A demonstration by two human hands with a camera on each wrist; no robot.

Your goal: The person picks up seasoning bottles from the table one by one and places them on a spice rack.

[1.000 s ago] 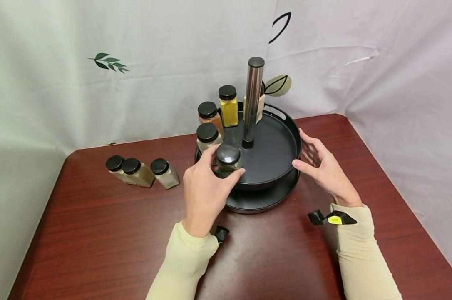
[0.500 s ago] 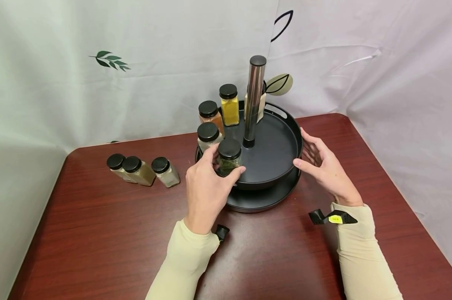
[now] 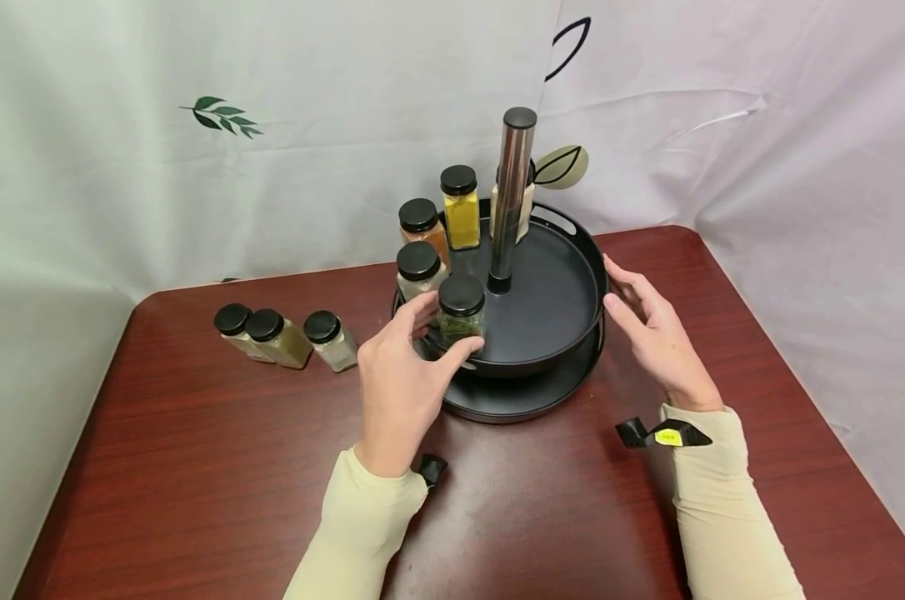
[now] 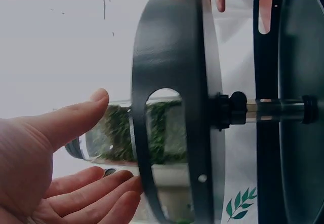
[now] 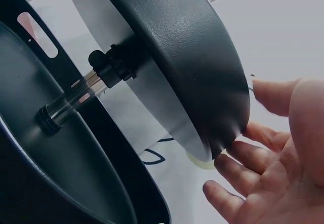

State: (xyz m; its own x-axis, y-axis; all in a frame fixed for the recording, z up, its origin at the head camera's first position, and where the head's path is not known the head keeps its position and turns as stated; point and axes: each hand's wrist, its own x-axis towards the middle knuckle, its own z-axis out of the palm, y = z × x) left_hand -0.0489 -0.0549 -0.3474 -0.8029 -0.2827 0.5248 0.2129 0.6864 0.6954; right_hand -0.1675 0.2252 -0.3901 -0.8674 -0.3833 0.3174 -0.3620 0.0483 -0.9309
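A glass jar of green dried herbs [image 3: 462, 307] with a black lid stands upright at the front left of the upper black round tray [image 3: 550, 321]. Around it, without gripping, is my left hand [image 3: 398, 387], thumb and fingers spread. In the left wrist view the thumb [image 4: 83, 117] and fingers sit apart on either side of the herb jar [image 4: 119, 133]; the tray wall hides part of the glass. My right hand [image 3: 661, 348] is at the tray's right side. The right wrist view has its fingertips [image 5: 228, 168] touching the tray's outer wall [image 5: 202, 51], fingers loosely extended.
Behind the herb jar stand a pale-filled jar [image 3: 418, 271], an orange spice jar [image 3: 421, 225], a yellow spice jar [image 3: 462, 212] and a cream-filled jar [image 3: 526, 208]. A metal post [image 3: 511, 192] rises mid-tray. A lower tray [image 3: 497, 404] lies beneath. Several jars [image 3: 283, 340] stand at left.
My left hand has let go of the herb jar and drawn slightly left, leaving it on the tray. My right thumb has lifted away from the tray rim.
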